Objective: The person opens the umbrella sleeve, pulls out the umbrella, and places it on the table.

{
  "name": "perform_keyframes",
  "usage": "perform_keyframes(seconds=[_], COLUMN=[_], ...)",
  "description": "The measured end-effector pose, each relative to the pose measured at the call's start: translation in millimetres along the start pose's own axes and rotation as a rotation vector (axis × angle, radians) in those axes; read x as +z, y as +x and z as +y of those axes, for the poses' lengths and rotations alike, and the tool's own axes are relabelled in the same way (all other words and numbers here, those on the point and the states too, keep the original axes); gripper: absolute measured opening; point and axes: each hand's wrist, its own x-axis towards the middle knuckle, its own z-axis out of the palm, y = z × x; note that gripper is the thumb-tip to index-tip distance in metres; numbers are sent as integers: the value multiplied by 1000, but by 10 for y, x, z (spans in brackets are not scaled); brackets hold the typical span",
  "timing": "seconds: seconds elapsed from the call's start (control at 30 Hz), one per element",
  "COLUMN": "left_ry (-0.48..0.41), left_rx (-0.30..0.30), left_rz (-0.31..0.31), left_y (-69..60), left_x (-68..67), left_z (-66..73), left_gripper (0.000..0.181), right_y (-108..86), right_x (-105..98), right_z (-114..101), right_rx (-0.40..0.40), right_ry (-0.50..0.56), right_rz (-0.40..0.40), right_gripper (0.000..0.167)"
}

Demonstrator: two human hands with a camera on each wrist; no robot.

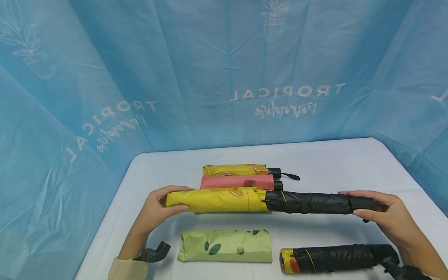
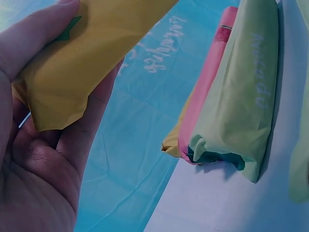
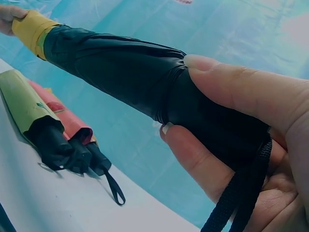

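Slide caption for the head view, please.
Left hand grips a yellow fruit-print fabric sleeve, right hand a black folded umbrella.

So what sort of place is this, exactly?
Probably a makeshift indoor booth, perhaps for filming or demonstrations, though I can't be sure. A creased blue sheet with reversed "Tropical Paradise" lettering hangs behind and beside a white table, where several folded umbrellas lie.

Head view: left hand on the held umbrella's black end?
No, the left hand grips the yellow end; the right hand holds the black end.
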Motion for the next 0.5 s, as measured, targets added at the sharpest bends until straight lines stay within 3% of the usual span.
perform_keyframes(seconds=[0.5], left_ry=[15], left_rx=[-58], left_rz=[21], left_y=[-5], left_x=[-51], left_z=[-227], left_gripper=[42], right_y=[-156], right_x=[-169], right_z=[144], right_rx=[21], right_ry=[10], right_rz=[35], right_gripper=[44])
